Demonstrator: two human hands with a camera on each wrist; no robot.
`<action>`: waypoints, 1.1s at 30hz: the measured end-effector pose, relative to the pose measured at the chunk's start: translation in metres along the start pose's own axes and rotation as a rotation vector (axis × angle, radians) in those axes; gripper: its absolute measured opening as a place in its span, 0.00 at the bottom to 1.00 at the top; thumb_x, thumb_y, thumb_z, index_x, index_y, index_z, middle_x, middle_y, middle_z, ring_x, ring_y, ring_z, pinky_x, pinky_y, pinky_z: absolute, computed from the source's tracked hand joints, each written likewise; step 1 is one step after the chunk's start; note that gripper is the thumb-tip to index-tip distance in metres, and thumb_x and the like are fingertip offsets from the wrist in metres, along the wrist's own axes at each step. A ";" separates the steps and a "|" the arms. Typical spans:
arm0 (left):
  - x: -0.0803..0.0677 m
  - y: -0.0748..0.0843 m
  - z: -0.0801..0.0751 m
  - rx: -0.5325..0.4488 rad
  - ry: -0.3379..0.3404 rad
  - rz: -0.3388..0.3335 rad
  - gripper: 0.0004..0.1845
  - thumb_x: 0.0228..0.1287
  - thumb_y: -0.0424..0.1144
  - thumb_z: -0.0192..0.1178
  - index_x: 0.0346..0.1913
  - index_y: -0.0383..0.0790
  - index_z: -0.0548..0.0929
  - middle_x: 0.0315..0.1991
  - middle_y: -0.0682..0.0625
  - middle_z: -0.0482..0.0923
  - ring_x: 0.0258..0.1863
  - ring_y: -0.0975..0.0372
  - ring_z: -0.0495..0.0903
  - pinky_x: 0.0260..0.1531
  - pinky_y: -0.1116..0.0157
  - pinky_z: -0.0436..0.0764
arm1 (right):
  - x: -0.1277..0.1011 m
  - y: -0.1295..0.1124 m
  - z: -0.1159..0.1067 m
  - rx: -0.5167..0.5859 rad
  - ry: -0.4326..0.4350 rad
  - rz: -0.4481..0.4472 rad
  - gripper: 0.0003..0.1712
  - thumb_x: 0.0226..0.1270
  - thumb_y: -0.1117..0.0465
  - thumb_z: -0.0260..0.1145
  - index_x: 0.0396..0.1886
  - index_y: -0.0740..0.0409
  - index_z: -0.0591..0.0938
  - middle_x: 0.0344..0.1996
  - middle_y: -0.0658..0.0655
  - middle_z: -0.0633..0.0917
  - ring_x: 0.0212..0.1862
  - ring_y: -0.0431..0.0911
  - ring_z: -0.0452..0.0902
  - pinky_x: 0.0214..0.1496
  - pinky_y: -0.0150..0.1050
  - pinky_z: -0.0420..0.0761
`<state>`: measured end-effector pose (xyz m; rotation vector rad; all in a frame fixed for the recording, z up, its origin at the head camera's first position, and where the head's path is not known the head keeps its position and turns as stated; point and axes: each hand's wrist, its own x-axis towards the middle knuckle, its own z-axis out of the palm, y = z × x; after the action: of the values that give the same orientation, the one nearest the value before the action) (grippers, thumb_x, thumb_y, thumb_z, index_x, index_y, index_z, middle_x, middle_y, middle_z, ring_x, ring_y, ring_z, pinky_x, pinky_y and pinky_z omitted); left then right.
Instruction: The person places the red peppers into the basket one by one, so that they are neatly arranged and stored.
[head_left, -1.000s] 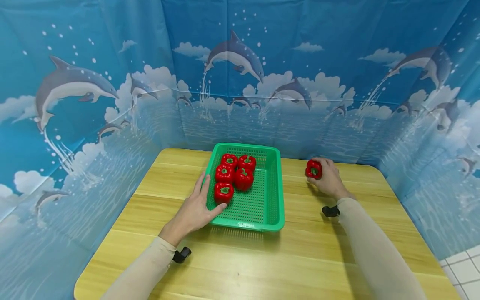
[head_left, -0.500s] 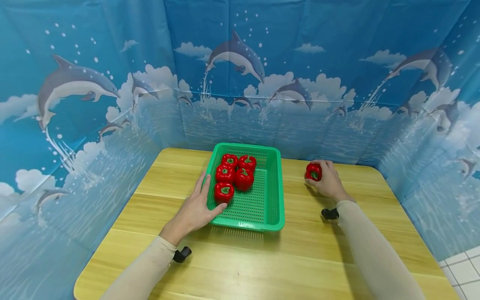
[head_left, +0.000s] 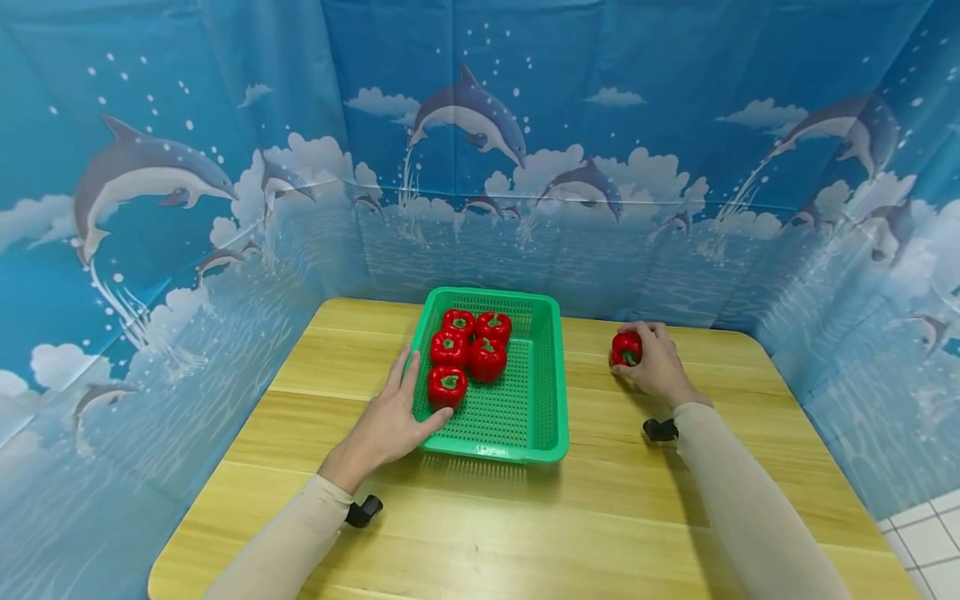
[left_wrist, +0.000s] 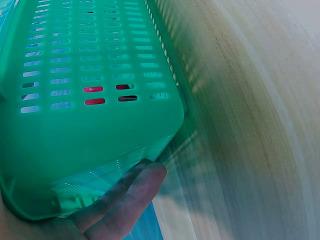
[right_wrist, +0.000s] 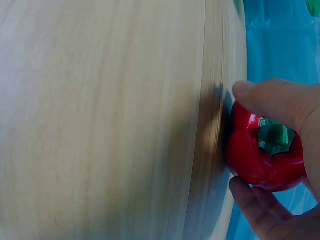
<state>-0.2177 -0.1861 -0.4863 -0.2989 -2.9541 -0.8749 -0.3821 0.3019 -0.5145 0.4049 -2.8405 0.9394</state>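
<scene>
Toward the back right of the table, my right hand (head_left: 660,367) grips a red bell pepper (head_left: 624,348). In the right wrist view the thumb lies on one side of this bell pepper (right_wrist: 265,160) and fingertips on the other, its green stem showing between them. Whether it touches the tabletop I cannot tell. My left hand (head_left: 393,423) holds the front left corner of a green plastic basket (head_left: 553,392), fingers along the outer wall and thumb over the rim. Several red bell peppers (head_left: 487,360) sit in the basket's left half.
The wooden table (head_left: 480,533) has rounded corners. A blue curtain (head_left: 480,242) printed with dolphins hangs close behind it and at both sides. Small black devices sit at both wrists, the left device (head_left: 364,511) lying near the tabletop.
The bell pepper in my right hand has come slightly down and toward me, its stem tipping nearer. My left hand and the basket have stayed in place.
</scene>
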 end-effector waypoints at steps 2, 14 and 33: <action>0.000 0.000 0.000 -0.002 0.001 0.000 0.64 0.82 0.71 0.65 0.98 0.39 0.40 1.00 0.42 0.31 0.77 0.32 0.84 0.74 0.36 0.87 | -0.001 -0.001 -0.001 0.004 -0.004 0.001 0.42 0.73 0.66 0.85 0.81 0.62 0.74 0.80 0.81 0.65 0.76 0.84 0.67 0.73 0.84 0.81; -0.003 0.002 0.001 0.002 0.004 -0.004 0.64 0.83 0.69 0.66 0.98 0.39 0.41 1.00 0.42 0.32 0.75 0.32 0.86 0.71 0.36 0.89 | -0.009 0.001 -0.002 0.045 -0.020 0.041 0.42 0.76 0.63 0.84 0.82 0.62 0.72 0.81 0.81 0.65 0.75 0.81 0.73 0.74 0.80 0.83; -0.002 0.002 0.000 0.008 0.003 0.008 0.64 0.83 0.72 0.64 0.98 0.39 0.40 1.00 0.40 0.32 0.72 0.33 0.88 0.70 0.37 0.90 | -0.017 -0.002 -0.002 0.025 0.031 0.012 0.41 0.79 0.56 0.82 0.82 0.62 0.74 0.74 0.78 0.74 0.71 0.77 0.76 0.70 0.78 0.86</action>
<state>-0.2157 -0.1845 -0.4853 -0.3088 -2.9511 -0.8621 -0.3651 0.3051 -0.5149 0.3731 -2.8093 0.9751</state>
